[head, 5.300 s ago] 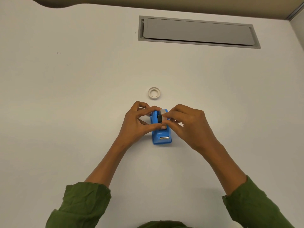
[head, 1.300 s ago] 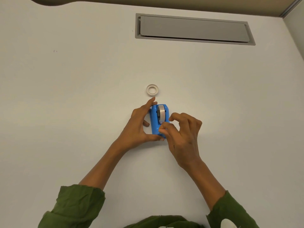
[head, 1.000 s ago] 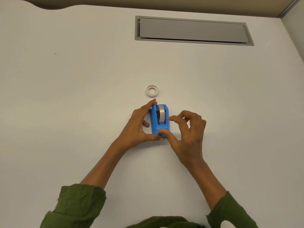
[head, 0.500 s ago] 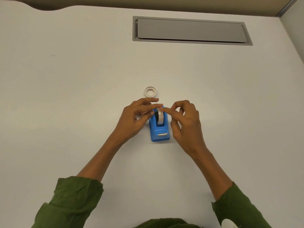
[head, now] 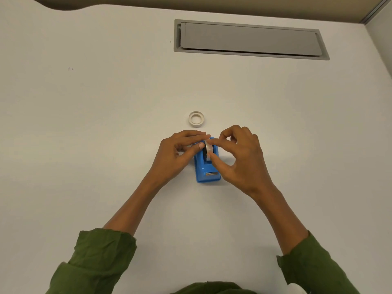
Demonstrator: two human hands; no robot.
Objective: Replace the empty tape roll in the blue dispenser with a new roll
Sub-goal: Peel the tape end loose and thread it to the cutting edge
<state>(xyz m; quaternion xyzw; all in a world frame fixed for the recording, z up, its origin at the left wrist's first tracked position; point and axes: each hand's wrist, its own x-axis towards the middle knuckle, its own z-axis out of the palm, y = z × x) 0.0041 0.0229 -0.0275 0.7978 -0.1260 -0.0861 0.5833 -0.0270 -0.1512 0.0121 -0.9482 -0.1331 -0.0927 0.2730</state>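
Observation:
A blue tape dispenser (head: 206,174) stands on the white table, its metal cutter facing me. A whitish tape roll (head: 209,150) sits in its cradle. My left hand (head: 176,154) rests against the dispenser's left side, its thumb and index finger touching the roll. My right hand (head: 239,159) pinches the roll from the right, index finger on top and thumb at its front. Just beyond the hands an empty white roll core (head: 196,118) lies flat on the table.
A grey rectangular cable hatch (head: 248,39) is set into the table at the back right. The table's far edge (head: 106,6) runs along the top, and a wall panel stands at the right edge.
My right hand has risen from the dispenser's cutter end to the roll. My left hand has shifted from gripping the dispenser's side up to the roll. The dispenser has stayed put.

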